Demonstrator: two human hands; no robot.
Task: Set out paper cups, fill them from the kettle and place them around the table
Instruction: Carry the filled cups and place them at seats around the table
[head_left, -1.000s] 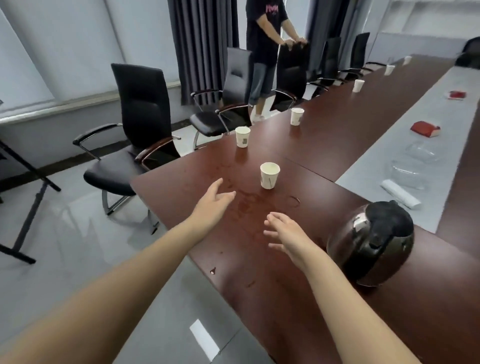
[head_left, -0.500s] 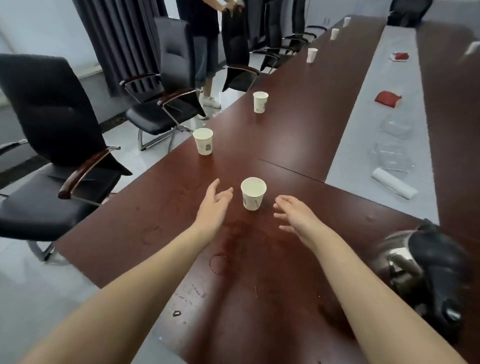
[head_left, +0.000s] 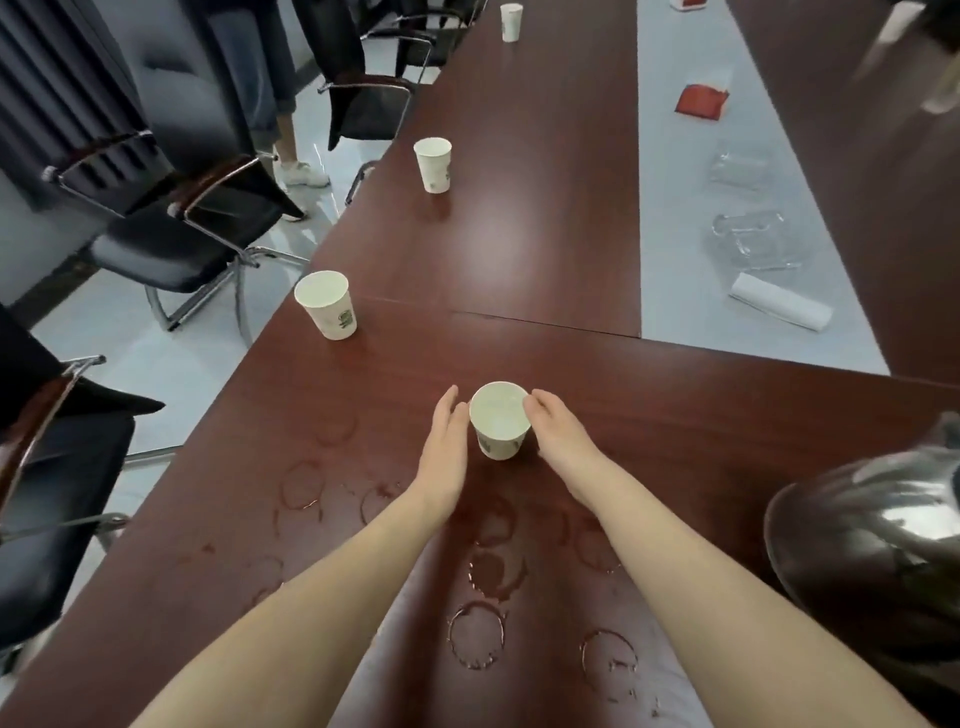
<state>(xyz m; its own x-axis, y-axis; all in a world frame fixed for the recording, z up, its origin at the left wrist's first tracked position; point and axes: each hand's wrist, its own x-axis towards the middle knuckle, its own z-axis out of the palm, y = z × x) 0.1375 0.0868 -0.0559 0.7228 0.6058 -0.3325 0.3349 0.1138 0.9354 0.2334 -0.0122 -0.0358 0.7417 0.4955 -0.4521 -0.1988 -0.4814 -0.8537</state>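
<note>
A white paper cup (head_left: 500, 421) stands on the dark red table (head_left: 519, 249) in front of me, holding clear liquid. My left hand (head_left: 445, 444) lies against the cup's left side with its fingers straight. My right hand (head_left: 560, 435) is on the right side, its fingers curved round the rim. Three more paper cups stand along the table's left edge: one near (head_left: 327, 304), one further (head_left: 432, 163), one far (head_left: 511, 21). The steel kettle (head_left: 872, 545) sits on the table at the right, partly cut off by the frame.
Wet rings (head_left: 475, 642) mark the table between my forearms. Black office chairs (head_left: 197, 223) line the left side, and a person's legs (head_left: 280, 104) stand behind them. The grey centre strip (head_left: 675, 182) carries a red packet (head_left: 701, 101), clear plastic pieces (head_left: 753, 244) and a white roll (head_left: 779, 309).
I have leaned in over the table. Both hands moved forward and closed in from either side until they met the cup. The kettle slid to the right edge of view.
</note>
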